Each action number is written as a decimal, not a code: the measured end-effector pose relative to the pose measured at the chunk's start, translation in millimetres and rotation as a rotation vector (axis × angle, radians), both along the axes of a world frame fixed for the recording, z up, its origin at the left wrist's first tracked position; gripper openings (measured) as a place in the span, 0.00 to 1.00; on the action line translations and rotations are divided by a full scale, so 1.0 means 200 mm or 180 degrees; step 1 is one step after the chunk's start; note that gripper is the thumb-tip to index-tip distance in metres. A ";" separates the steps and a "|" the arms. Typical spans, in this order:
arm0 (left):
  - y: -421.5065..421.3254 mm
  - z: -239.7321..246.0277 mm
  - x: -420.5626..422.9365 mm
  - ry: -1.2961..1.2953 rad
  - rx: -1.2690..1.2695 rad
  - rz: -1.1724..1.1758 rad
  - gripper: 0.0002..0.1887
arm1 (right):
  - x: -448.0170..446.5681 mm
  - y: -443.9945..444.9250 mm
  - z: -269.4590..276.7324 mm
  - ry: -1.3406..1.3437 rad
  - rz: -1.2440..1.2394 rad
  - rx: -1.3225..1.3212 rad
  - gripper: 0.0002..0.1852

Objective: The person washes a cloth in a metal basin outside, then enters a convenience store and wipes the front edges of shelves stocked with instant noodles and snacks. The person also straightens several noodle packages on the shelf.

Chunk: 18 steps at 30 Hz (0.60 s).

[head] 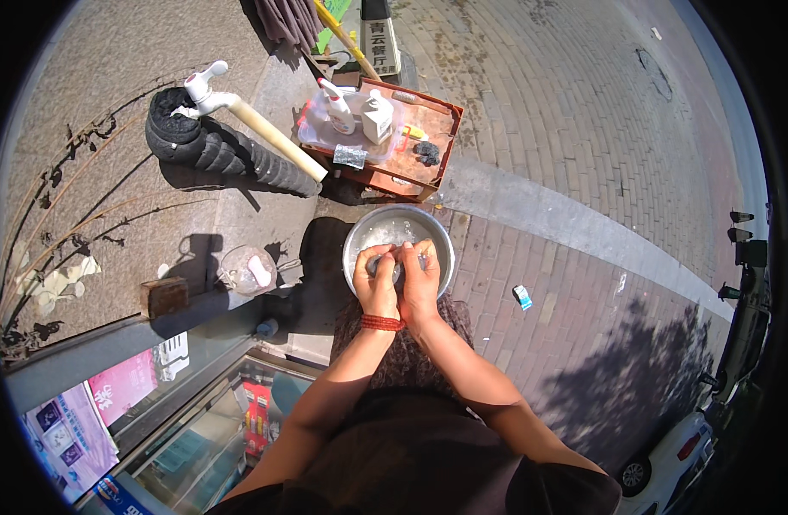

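Observation:
Both hands come together over a round metal basin [394,222] that has some water in its bottom. My left hand [376,290], with a red beaded bracelet [381,322] at the wrist, grips a dark grey wad [373,264]. My right hand [422,283] closes on the same wad from the other side, thumbs side by side on top. Fingers cover most of the wad, so I cannot tell whether it is cloth or a scouring pad. Beyond the basin is a rusty red stand [426,116] bearing a black mesh scrubber [427,153].
A clear plastic tub [313,132] on the stand holds a spray bottle [340,114] and a white jug [376,117]. A tap [207,96] with a pale pipe rises from black wrapping. Left, soap [259,271] lies in a dish near a glass display case [201,438].

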<state>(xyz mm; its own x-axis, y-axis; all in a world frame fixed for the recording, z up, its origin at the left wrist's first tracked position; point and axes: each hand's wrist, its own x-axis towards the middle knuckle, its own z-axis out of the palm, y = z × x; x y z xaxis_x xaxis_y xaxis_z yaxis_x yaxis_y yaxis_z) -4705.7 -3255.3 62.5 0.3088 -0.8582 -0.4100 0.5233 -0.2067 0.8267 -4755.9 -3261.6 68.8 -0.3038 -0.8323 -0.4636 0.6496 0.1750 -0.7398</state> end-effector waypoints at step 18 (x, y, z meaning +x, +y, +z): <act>-0.10 0.44 0.05 -0.3651 -0.3677 -0.1482 0.07 | -0.31 -0.19 0.31 -0.2518 0.2382 0.0950 0.16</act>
<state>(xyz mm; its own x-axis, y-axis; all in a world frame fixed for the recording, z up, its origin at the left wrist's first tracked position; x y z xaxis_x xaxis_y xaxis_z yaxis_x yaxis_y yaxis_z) -4696.3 -3275.4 150.9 -0.3663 -0.6246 0.6897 -0.3360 0.7800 0.5279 -4817.1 -3299.4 130.0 0.6920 -0.5055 -0.5155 0.5747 0.8178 -0.0304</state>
